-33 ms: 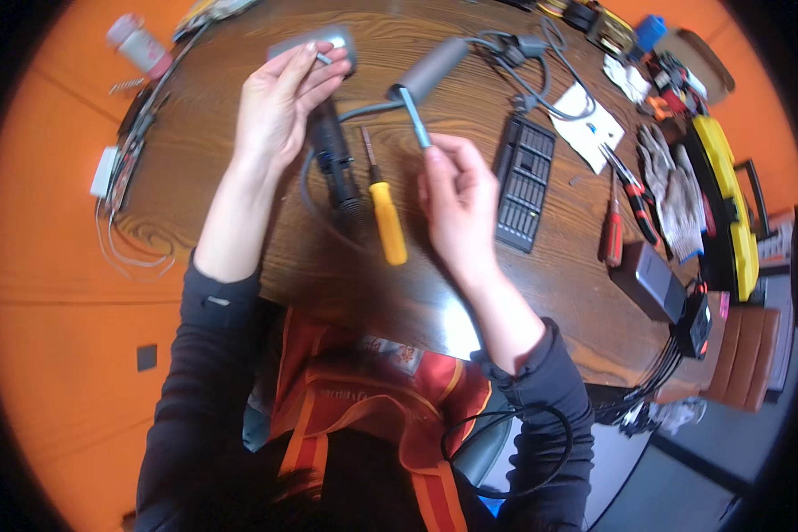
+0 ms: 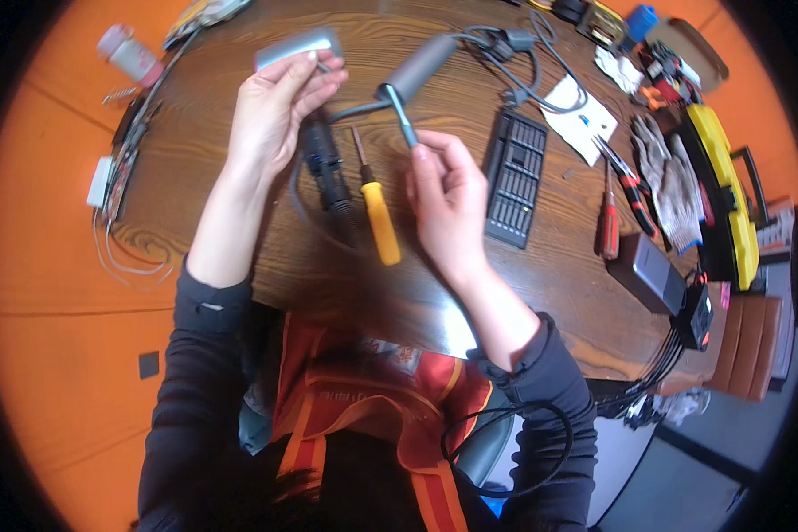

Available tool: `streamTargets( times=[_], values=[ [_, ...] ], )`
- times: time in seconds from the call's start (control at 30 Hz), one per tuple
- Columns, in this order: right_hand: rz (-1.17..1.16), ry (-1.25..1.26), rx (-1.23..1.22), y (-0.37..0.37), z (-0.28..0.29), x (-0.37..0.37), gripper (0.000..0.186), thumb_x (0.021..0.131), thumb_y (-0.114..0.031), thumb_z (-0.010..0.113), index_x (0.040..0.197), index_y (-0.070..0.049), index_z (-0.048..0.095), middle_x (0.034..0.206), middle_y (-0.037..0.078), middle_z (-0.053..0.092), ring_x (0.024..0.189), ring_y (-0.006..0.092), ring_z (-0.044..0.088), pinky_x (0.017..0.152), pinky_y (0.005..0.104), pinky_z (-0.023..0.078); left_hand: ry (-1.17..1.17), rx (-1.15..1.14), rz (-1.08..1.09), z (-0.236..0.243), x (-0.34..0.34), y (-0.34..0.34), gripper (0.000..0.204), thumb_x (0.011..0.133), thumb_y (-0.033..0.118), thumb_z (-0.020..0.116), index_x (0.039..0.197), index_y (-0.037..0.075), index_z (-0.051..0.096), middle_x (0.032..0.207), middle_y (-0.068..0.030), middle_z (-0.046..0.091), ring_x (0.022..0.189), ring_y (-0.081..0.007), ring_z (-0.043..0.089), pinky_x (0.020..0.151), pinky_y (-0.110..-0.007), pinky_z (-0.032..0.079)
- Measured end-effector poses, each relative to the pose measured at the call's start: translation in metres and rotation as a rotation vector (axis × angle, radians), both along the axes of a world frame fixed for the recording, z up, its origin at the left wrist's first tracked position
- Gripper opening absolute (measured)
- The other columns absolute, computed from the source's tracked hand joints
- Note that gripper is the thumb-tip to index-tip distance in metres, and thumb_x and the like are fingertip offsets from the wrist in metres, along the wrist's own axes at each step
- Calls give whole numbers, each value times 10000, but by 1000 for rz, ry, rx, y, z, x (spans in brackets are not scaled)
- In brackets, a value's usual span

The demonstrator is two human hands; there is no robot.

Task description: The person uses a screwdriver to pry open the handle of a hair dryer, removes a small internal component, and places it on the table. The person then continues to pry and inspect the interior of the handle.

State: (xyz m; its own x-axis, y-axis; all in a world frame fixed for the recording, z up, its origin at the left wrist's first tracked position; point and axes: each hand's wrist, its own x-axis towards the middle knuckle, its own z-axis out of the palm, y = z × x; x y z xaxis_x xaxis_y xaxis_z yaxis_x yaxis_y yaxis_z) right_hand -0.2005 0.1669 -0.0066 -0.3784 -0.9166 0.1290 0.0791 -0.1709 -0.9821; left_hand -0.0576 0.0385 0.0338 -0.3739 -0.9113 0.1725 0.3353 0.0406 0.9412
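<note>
My left hand (image 2: 266, 120) is raised over the table's far left part, thumb and fingers pinching a small, thin grey piece (image 2: 323, 66), too small to name. Just beyond those fingers is a shiny grey rounded part (image 2: 309, 41). In my right hand (image 2: 452, 199) is a slim blue-grey precision screwdriver (image 2: 401, 113), its far end pointing up and left in front of a grey tube-shaped housing (image 2: 424, 66). Between my hands lie a black device part (image 2: 326, 173) with a ribbed cord sleeve and a yellow-handled screwdriver (image 2: 380, 222). The black bit case (image 2: 516, 177) sits right of my right hand.
A grey cable (image 2: 514, 66) coils at the back. Rightward lie white paper (image 2: 581, 120), pliers (image 2: 631, 191), a red screwdriver (image 2: 610, 226), gloves (image 2: 669, 182), a dark box (image 2: 645, 273) and a yellow-black toolbox (image 2: 725, 195). Wires hang along the left table edge.
My right hand and its screwdriver have shifted slightly left. The table things also sit a little farther left in view, and more of the shiny grey part shows.
</note>
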Motion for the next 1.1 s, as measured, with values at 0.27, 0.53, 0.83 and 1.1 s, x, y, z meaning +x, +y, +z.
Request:
streamTargets(
  times=[0.27, 0.53, 0.83, 1.1],
  values=[
    [-198, 226, -522, 5, 7, -13, 148, 886, -18, 436, 1016, 12, 500, 581, -18, 469, 471, 30, 415, 438, 157, 316, -541, 19, -447, 11, -72, 7, 332, 815, 129, 596, 1098, -36, 548, 907, -116, 618, 837, -133, 604, 727, -225, 505],
    [-924, -292, -513, 5, 20, -146, 166, 926, -185, 433, 958, -25, 469, 603, 3, 490, 489, 48, 427, 411, 171, 326, -811, -315, -592, 7, -138, 21, 157, 806, 137, 624, 866, -8, 629, 764, -76, 638, 666, -94, 613, 546, -172, 492],
    [-864, -312, -437, 4, 0, -174, 182, 925, -164, 427, 987, 5, 454, 616, 20, 484, 484, 57, 412, 408, 185, 329, -898, -308, -654, -6, -158, 22, 148, 789, 117, 639, 857, -14, 636, 739, -72, 635, 630, -72, 600, 539, -166, 497],
    [-875, -330, -366, -3, -6, -171, 203, 913, -155, 450, 1007, 25, 460, 613, 27, 488, 474, 61, 412, 401, 181, 321, -964, -350, -630, -10, -165, 25, 185, 758, 131, 677, 805, -32, 605, 646, -76, 616, 556, -79, 595, 504, -183, 494]
  ],
)
